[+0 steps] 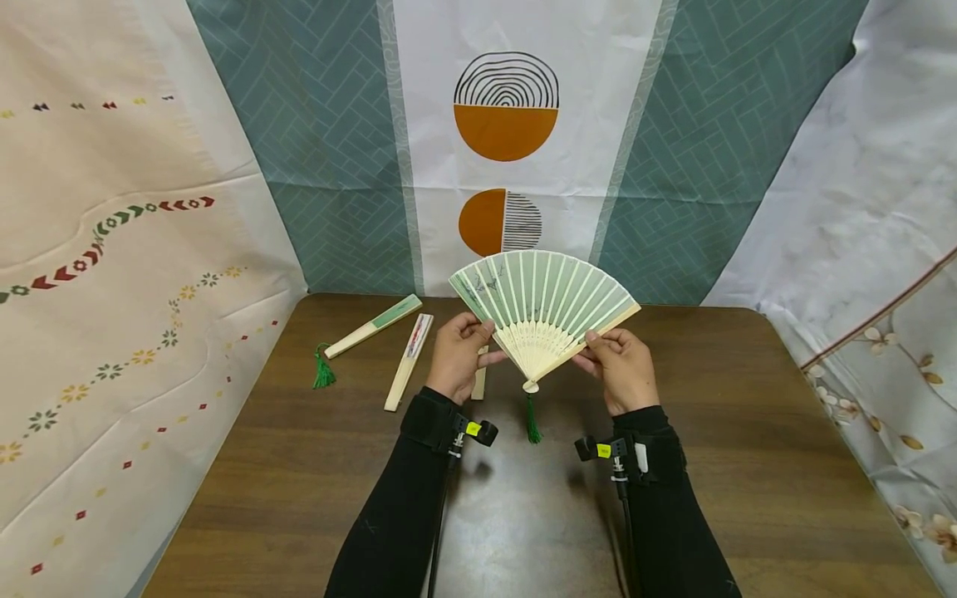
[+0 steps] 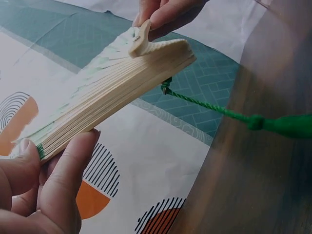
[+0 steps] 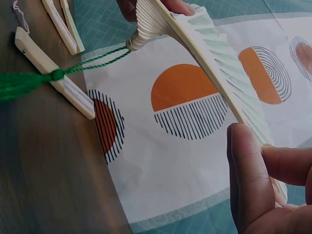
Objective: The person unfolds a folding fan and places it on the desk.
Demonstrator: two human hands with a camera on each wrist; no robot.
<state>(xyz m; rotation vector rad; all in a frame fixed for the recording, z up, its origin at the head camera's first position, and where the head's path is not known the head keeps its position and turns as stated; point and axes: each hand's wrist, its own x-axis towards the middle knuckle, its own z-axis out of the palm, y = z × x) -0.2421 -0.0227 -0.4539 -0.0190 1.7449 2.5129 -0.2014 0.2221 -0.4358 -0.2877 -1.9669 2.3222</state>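
Observation:
A pale green folding fan (image 1: 553,286) with cream ribs is spread wide above the table, its pivot down. My left hand (image 1: 458,357) pinches its left outer rib between thumb and fingers. At the opposite edge, my right hand (image 1: 626,370) pinches the right outer rib. A green tassel (image 1: 533,420) dangles from the pivot. The left wrist view gives an edge-on look at the ribs (image 2: 122,90), with the left fingertips (image 2: 80,151) against them. In the right wrist view, the right thumb and finger grip the slender outer rib (image 3: 214,73).
Left of the hands lie a closed green fan (image 1: 374,326) with a green tassel (image 1: 323,372) and a closed fan with a reddish print (image 1: 409,363). Another closed fan (image 1: 479,378) is partly hidden behind the left hand. Patterned cloths (image 1: 329,149) hang behind the brown table (image 1: 299,498).

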